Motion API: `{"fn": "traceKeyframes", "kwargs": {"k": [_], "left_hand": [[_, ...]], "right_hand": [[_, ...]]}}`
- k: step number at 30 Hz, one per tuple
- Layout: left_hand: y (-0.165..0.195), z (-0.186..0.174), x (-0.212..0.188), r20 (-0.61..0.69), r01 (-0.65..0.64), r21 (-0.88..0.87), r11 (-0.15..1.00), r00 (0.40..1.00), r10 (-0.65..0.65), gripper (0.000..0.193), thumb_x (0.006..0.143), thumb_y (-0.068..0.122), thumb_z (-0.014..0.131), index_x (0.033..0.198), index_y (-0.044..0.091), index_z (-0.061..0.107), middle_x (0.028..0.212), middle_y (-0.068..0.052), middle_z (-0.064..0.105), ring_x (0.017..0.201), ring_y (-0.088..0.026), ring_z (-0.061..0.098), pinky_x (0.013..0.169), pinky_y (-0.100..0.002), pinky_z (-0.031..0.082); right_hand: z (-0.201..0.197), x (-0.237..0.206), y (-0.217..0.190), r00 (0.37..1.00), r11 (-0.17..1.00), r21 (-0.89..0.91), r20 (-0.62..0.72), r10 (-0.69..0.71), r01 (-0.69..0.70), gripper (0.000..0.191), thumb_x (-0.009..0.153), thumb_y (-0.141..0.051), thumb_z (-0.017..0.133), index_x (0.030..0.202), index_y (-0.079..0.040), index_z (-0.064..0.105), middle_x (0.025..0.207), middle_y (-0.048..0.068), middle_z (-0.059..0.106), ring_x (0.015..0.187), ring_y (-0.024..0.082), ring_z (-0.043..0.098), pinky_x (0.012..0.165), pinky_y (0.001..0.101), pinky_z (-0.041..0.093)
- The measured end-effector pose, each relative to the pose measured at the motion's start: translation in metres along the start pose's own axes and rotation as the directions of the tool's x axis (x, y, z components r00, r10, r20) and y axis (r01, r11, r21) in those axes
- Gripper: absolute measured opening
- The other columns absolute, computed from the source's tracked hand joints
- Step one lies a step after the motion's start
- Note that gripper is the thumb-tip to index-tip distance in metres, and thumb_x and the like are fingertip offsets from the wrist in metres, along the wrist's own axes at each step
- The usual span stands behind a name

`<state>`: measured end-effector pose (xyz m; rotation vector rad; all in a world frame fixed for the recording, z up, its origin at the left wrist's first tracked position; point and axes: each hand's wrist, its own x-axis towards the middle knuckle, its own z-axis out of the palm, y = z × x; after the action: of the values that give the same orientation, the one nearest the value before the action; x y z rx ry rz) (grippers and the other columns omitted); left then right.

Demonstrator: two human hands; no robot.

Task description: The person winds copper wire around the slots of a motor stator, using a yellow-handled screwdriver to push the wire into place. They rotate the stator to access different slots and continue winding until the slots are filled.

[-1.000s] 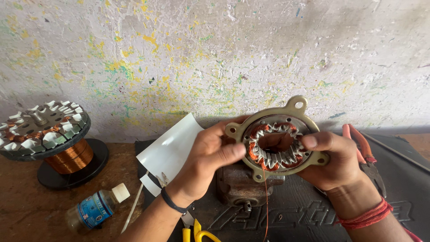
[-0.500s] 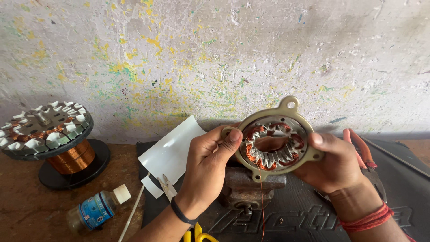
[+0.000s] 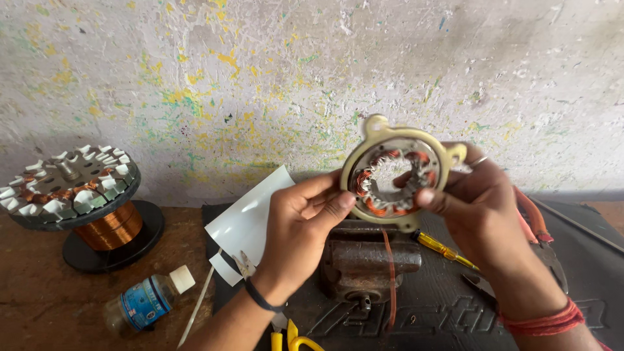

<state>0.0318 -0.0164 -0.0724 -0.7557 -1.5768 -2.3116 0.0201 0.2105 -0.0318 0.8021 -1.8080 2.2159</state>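
A black rubber mat (image 3: 585,260) is lying across the wooden workbench (image 3: 39,305), carrying a rusty bench vise (image 3: 367,260). At the far left, a large wound stator (image 3: 68,182) is sitting on a copper wire spool (image 3: 110,231). Above the vise, both hands are raising a small motor stator (image 3: 396,172) in front of the wall. The left hand (image 3: 302,227) is pinching its left rim, fingers curled together. The right hand (image 3: 481,208) is gripping the right rim, thumb pressing the front face.

Brown wooden bench (image 3: 39,305): black mat (image 3: 585,260) over right part; copper wire spool (image 3: 110,234) and small blue-labelled bottle (image 3: 148,300) on bare wood at left.
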Motion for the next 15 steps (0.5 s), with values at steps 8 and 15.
{"fn": "traceKeyframes", "kwargs": {"k": [8,15], "left_hand": [[-0.002,-0.020,0.007,0.150,0.021,0.275,0.961,0.987,-0.064,0.042,0.075,0.004,0.081,0.116,-0.002,0.072,0.106,-0.009,0.078,0.096,-0.015,0.073,0.091,-0.031,0.058],[0.002,-0.036,0.011,0.292,-0.075,0.418,0.905,0.955,-0.055,0.044,0.071,0.015,0.088,0.110,0.002,0.075,0.102,-0.004,0.078,0.098,-0.013,0.068,0.095,-0.032,0.052]], "right_hand": [[-0.012,-0.003,0.001,0.999,0.993,-0.118,0.023,0.025,-0.022,0.046,0.084,0.010,0.068,0.125,0.000,0.048,0.112,0.025,0.073,0.106,0.031,0.073,0.089,0.0454,0.063],[-0.019,-0.004,0.008,0.995,0.982,-0.168,0.030,0.093,-0.087,0.043,0.082,0.008,0.070,0.120,-0.001,0.053,0.108,0.021,0.077,0.098,0.025,0.075,0.081,0.0384,0.062]]}}
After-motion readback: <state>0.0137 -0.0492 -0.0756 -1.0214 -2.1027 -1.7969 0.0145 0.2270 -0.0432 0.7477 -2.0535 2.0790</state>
